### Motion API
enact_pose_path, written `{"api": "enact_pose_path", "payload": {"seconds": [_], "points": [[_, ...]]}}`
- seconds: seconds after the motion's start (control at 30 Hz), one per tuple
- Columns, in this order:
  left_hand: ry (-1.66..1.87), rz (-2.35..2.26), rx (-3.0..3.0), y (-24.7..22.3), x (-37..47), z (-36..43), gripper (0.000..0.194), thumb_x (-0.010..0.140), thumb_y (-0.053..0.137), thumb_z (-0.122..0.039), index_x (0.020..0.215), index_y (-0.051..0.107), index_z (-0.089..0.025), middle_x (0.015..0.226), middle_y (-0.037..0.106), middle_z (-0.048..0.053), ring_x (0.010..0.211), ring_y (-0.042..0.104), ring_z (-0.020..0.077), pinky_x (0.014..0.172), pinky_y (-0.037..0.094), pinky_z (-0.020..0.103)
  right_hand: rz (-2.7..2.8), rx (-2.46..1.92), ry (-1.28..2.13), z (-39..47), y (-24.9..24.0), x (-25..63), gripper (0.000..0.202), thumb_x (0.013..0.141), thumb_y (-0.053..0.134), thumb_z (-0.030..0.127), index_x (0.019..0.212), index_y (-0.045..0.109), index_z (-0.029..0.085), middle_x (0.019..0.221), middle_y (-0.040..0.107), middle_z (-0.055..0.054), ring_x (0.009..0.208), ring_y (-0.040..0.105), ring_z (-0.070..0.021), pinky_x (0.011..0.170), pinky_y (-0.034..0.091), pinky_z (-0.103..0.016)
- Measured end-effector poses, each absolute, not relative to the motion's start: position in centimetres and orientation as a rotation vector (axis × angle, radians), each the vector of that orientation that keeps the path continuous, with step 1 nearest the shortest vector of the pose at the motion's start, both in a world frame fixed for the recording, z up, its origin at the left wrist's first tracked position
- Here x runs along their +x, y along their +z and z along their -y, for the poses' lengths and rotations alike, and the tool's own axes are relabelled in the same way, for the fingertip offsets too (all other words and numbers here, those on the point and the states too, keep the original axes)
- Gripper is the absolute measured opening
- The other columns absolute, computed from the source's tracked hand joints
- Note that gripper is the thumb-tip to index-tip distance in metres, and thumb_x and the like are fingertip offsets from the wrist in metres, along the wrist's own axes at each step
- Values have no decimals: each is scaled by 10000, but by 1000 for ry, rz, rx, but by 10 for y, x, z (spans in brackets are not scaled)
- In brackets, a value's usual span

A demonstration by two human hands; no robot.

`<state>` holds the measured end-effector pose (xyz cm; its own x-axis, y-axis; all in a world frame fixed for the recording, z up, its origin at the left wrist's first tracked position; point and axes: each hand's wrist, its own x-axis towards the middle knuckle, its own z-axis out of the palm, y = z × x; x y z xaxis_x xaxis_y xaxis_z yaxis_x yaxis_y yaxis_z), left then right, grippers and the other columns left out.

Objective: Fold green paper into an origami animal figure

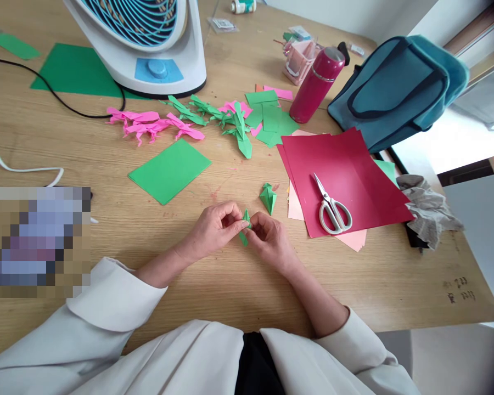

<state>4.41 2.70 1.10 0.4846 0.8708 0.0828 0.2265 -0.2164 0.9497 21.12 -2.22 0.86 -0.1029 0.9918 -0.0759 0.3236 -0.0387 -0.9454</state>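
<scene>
A small folded green paper piece [246,237] is pinched between both hands, its pointed tip showing above the fingers. My left hand [214,229] grips it from the left with thumb and index finger. From the right, the fingers of my right hand [273,241] close on the same piece. Just beyond my right hand lies another folded green piece [268,198], touched by neither hand. Green paper sheets [169,171] lie beyond my left hand. The fingers cover much of the held piece's folds.
Pink folded figures [148,125] and green folded figures [241,131] lie beyond the hands. White scissors [331,207] rest on red paper [354,170] at right. Farther back stand a fan [156,66], a red bottle [318,82] and a teal bag [399,90].
</scene>
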Motion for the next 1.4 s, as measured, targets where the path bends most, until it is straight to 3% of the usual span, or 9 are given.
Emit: {"api": "enact_pose_path", "payload": {"seconds": [0.2, 0.37, 1.0, 1.17, 1.4], "points": [[814, -964, 1662, 8, 43, -28, 192, 819, 685, -319, 745, 585, -173, 657, 562, -15, 605, 488, 112, 556, 391, 235, 1512, -1437, 1199, 22, 9, 212, 194, 836, 612, 298, 724, 489, 198, 633, 466, 45, 560, 402, -96, 508, 305, -230], [863, -905, 1671, 8, 43, -28, 236, 831, 675, -289, 673, 542, -175, 673, 559, -10, 623, 509, 114, 581, 408, 245, 1559, -1457, 1187, 22, 11, 212, 183, 819, 614, 266, 705, 489, 197, 624, 454, 49, 548, 387, -91, 507, 295, -231], [913, -894, 1556, 16, 44, -30, 209, 822, 667, -284, 689, 547, -175, 660, 541, -19, 616, 469, 108, 574, 383, 243, 1665, -1410, 1187, 25, 17, 213, 141, 807, 588, 190, 703, 492, 191, 637, 467, 48, 560, 401, -85, 541, 318, -229], [962, -921, 1452, 15, 44, -31, 248, 795, 709, -318, 669, 552, -174, 647, 536, -23, 617, 460, 107, 578, 388, 236, 1596, -1417, 1234, 25, 16, 212, 148, 823, 593, 237, 707, 516, 187, 631, 482, 46, 549, 402, -85, 516, 311, -227], [761, -929, 1480, 9, 44, -29, 210, 774, 713, -336, 797, 588, -169, 705, 547, -19, 617, 475, 112, 565, 400, 243, 1386, -1407, 1268, 23, 2, 214, 233, 840, 639, 360, 728, 525, 190, 638, 494, 38, 562, 414, -94, 510, 309, -231]]}}
